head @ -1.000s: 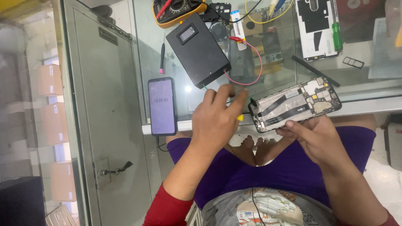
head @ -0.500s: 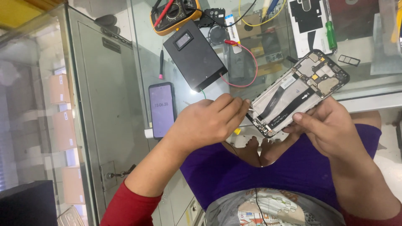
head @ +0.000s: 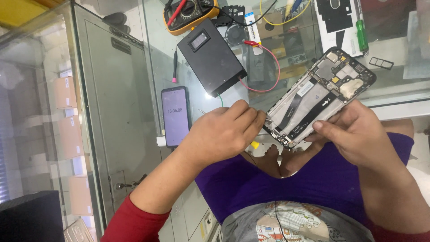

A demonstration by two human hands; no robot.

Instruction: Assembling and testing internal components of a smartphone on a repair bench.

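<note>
My right hand (head: 358, 136) holds an opened phone (head: 316, 96) from below. Its back is off, so the circuit board, flat cables and metal frame show, and it tilts up to the right over the glass counter's front edge. My left hand (head: 224, 132) is pinched shut at the phone's lower left corner, fingertips touching it. A thin metal tool seems to run through that pinch, its rear tip (head: 201, 112) poking out behind the hand. A small yellow piece (head: 255, 144) shows under the fingers. The contact point itself is hidden.
On the glass counter (head: 148, 67) lie a black box with a small display (head: 210, 56), a lit smartphone (head: 175, 115), a yellow multimeter (head: 188, 13), a red wire (head: 274, 67), a green screwdriver (head: 362, 35) and a pink-tipped tool (head: 174, 67). Boxes sit on shelves at left.
The opened phone has tilted up steeper and come nearer. My left hand has closed in on its lower corner and pinches there. My right hand keeps its hold.
</note>
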